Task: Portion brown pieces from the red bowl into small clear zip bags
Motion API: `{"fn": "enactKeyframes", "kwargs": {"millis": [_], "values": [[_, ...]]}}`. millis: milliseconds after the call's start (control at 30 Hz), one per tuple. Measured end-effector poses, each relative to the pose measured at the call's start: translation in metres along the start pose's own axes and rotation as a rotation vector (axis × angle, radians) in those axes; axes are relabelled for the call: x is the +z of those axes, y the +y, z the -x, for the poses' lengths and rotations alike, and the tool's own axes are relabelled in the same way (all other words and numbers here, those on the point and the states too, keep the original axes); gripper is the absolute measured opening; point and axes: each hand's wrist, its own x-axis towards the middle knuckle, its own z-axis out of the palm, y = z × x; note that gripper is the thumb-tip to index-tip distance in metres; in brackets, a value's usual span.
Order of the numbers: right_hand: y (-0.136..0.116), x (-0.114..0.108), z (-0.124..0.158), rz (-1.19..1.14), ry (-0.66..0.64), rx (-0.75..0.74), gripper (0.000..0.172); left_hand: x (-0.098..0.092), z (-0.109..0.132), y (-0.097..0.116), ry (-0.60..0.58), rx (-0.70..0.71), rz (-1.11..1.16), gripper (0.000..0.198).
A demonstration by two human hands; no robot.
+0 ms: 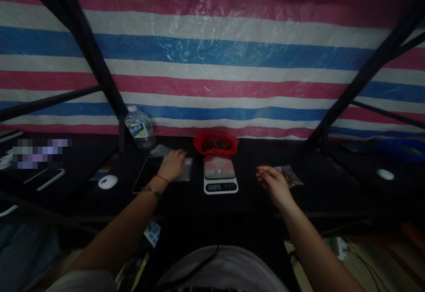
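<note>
My left hand (173,165) rests on clear plastic zip bags (184,172), its fingers stretched out and holding nothing that shows. Under and beside that wrist lies a dark tablet-like device (144,176) with a pale edge. My right hand (272,182) hovers at the right with thumb and fingers drawn together; whatever may be between them is too small to see. Just behind it lies a plastic bag with small brownish pieces (291,177). Between my hands stands a white digital scale (221,180) with a small pale item on its plate. A red bag (232,143) of small dark pieces sits behind it.
A clear plastic bottle (141,128) stands at the back left by a black metal post (109,92). White round objects lie on the table at left (108,181) and right (385,174). Striped plastic sheeting (212,52) hangs behind the black table.
</note>
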Motion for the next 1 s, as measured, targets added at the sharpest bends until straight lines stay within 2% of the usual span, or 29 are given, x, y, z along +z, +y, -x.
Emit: {"fn": "enactKeyframes", "kwargs": {"millis": [100, 200, 367, 533, 833, 933, 1000], "values": [[0.011, -0.022, -0.008, 0.144, 0.090, -0.079, 0.043, 0.005, 0.011, 0.016, 0.022, 0.062, 0.052, 0.045], [0.019, -0.044, -0.017, 0.317, 0.112, -0.168, 0.039, 0.018, 0.014, 0.020, -0.042, 0.009, 0.054, 0.053], [0.029, -0.081, -0.024, 0.678, 0.046, -0.316, 0.032, 0.036, 0.010, 0.001, -0.113, -0.012, 0.076, 0.051], [0.042, -0.109, -0.019, 0.809, 0.059, -0.323, 0.033, 0.030, 0.001, -0.014, -0.110, -0.010, 0.092, 0.045], [0.043, -0.115, -0.014, 0.939, 0.066, -0.335, 0.034, 0.030, -0.017, -0.035, -0.226, 0.011, 0.249, 0.042], [0.041, -0.112, -0.019, 1.056, 0.126, -0.374, 0.038, 0.022, -0.017, -0.031, -0.179, -0.034, 0.203, 0.038], [0.042, -0.108, -0.022, 1.135, 0.184, -0.334, 0.045, 0.016, -0.012, -0.022, -0.104, -0.083, 0.159, 0.036]]}}
